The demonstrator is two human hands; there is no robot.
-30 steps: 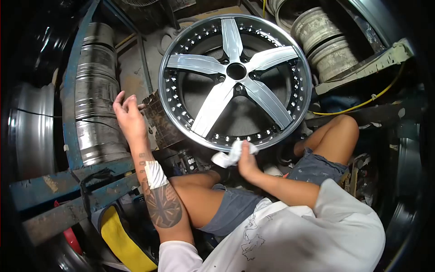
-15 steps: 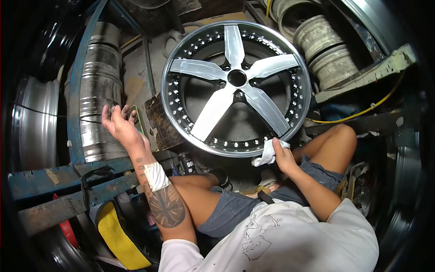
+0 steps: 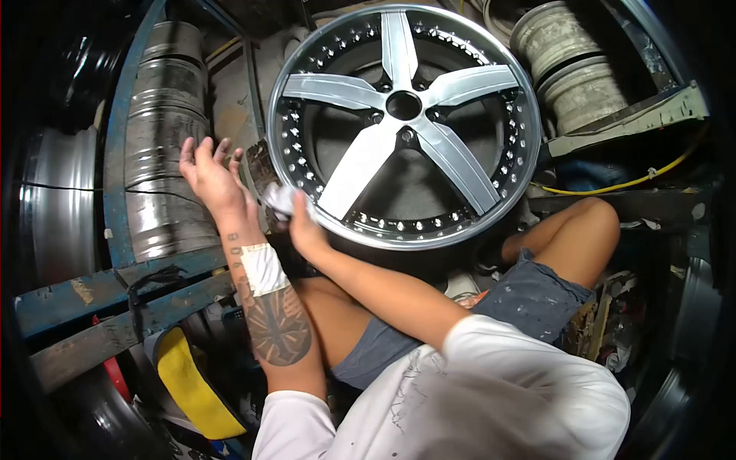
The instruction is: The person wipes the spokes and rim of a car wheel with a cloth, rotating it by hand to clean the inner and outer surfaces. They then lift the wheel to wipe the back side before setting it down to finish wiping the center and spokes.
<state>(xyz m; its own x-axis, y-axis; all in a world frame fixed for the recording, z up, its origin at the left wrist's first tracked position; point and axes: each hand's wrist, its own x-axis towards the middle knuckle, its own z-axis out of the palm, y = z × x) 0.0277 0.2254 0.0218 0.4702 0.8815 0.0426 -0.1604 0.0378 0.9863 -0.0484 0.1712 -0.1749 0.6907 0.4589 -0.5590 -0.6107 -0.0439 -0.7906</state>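
Observation:
A large five-spoke alloy wheel point(image 3: 359, 170) faces up in front of me, its silver spokes set over a dark barrel ringed with shiny bolts. My right hand point(image 3: 307, 231) reaches across my body and grips a white cloth point(image 3: 282, 199) at the wheel's lower left rim; both are somewhat blurred. Left of the wheel, my left hand point(image 3: 213, 180) is raised with its fingers apart and slightly curled, and no object shows in it. A white patch point(image 3: 263, 268) is wrapped on my left forearm.
Stacked metal rims point(image 3: 165, 153) stand behind a blue metal frame point(image 3: 121, 153) on the left. More dull rims point(image 3: 571, 69) are at the upper right, above a yellow hose point(image 3: 606, 189). A yellow strip-like object point(image 3: 195, 383) lies at the lower left.
My right hand has carried the cloth from the wheel's lower right rim across to its lower left. My left hand has shifted slightly up. The wheel sits a little higher in view.

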